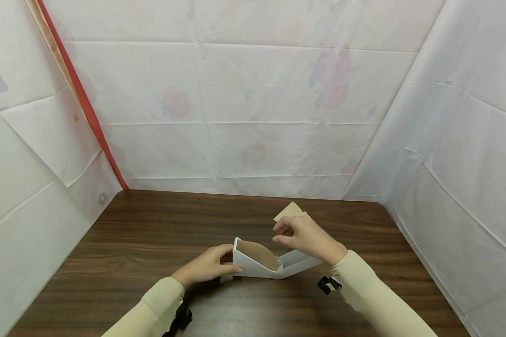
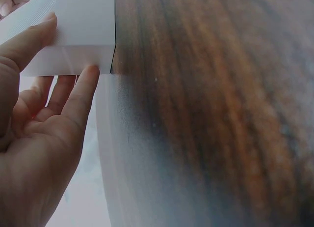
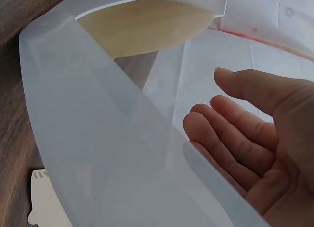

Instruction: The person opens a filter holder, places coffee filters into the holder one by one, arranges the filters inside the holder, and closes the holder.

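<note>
A white box (image 1: 252, 267) sits near the middle of the table, its translucent lid (image 1: 298, 263) swung open to the right. Brown paper filters (image 1: 259, 253) with a rounded top edge stand inside it. My left hand (image 1: 206, 266) holds the box's left end, thumb on the near wall and fingers beneath and behind, as the left wrist view (image 2: 54, 109) also shows. Over the lid hovers my right hand (image 1: 305, 234), fingers loosely curled around nothing. Just beyond it, partly hidden, is a cream paper filter (image 1: 288, 212), whose crimped edge shows in the right wrist view.
The dark wood table (image 1: 160, 220) ends at a white printed cloth (image 1: 253, 93) behind. More white cloth hangs along the left and right sides, and a red strip (image 1: 84, 98) runs down the back left corner.
</note>
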